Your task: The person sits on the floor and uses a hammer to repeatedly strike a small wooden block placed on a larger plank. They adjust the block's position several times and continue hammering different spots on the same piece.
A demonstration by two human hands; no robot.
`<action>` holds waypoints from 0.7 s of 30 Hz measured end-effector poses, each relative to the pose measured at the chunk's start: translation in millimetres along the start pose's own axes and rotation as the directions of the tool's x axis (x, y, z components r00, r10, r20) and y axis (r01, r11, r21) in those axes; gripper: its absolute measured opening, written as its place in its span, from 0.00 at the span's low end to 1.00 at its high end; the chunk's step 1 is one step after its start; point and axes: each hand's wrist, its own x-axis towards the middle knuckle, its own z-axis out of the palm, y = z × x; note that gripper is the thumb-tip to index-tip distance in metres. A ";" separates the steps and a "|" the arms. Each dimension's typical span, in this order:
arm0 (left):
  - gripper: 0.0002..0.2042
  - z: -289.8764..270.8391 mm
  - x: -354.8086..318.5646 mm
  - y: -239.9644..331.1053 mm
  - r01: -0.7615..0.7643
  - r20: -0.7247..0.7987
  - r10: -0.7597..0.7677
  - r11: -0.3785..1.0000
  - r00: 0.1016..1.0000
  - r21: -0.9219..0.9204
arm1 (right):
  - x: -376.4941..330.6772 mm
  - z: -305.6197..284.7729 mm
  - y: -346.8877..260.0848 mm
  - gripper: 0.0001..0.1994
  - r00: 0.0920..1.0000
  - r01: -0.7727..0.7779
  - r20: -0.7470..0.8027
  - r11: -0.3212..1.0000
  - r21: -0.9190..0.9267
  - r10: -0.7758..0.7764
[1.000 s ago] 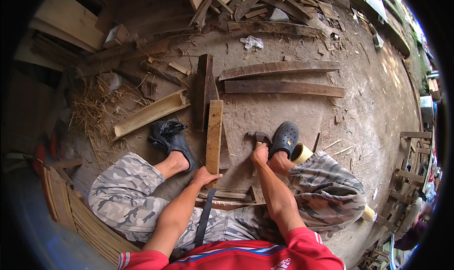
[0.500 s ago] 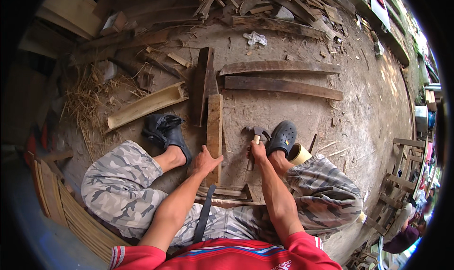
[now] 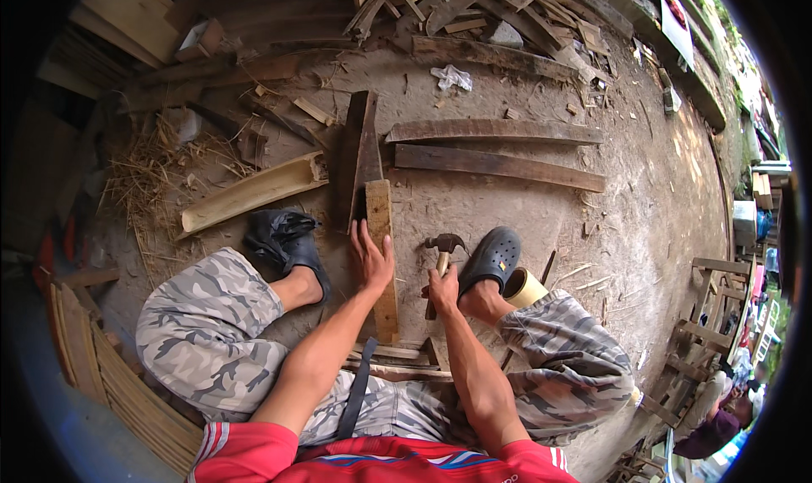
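Observation:
A narrow light-brown wooden plank [image 3: 386,315] stretches away from me between my feet. My left hand [image 3: 372,261] lies along it, fingers extended and spread, not wrapped around the wood. The plank's far end meets a thick dark timber [image 3: 355,149]. To the right, my right hand [image 3: 442,290] is closed around the handle of a claw hammer [image 3: 445,242]. The hammer's metal head points away from me, close to my right clog [image 3: 492,259], and is apart from the plank.
Two dark boards [image 3: 499,167] lie on the dirt floor beyond the hammer. A hollow pale half-log [image 3: 254,194] rests at left, near straw [image 3: 156,166]. A cream cylinder [image 3: 526,288] stands behind my right foot. Scrap wood [image 3: 541,18] is piled at the back.
My left hand has slid forward along the plank, and its fingers have straightened. My right hand still grips the hammer, whose head has turned slightly.

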 end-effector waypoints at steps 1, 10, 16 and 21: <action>0.33 5.1 12.7 -0.3 -0.083 -0.048 0.082 0.996 0.995 -0.022 | -3.5 -0.4 -6.7 0.23 1.000 0.006 -0.001 0.999 -0.040 -0.006; 0.32 42.7 38.1 2.5 -0.075 -0.070 0.093 0.971 0.993 0.226 | -0.9 19.8 -39.2 0.25 0.912 0.377 -0.077 0.898 -0.228 -0.402; 0.32 41.2 36.2 1.5 -0.082 -0.025 0.088 0.983 0.996 0.163 | 22.7 37.4 -56.3 0.25 0.881 0.452 -0.010 0.846 -0.282 -0.473; 0.31 34.9 39.9 6.4 -0.045 0.032 0.042 0.992 0.999 0.118 | 41.1 42.2 -57.9 0.24 0.902 0.417 0.018 0.861 -0.290 -0.431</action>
